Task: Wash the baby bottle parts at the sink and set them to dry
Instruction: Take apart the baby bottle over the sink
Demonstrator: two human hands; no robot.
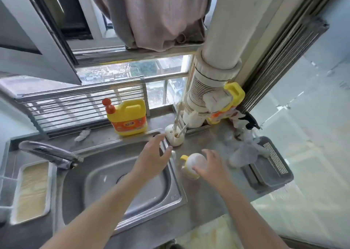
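Daylight comes through a window [113, 74] behind the steel counter [204, 201]. A greyish-pink curtain [151, 17] hangs bunched above the glass. A thick white pipe [217, 40] stands in the corner, beside a pale glossy wall [312, 106] on the right.

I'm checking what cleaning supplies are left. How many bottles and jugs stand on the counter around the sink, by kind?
Yellow detergent jugs: 2 (one by the dish rack, one beside the pipe)
Baby bottle: 1
Spray bottle with black trigger: 1
Total: 4
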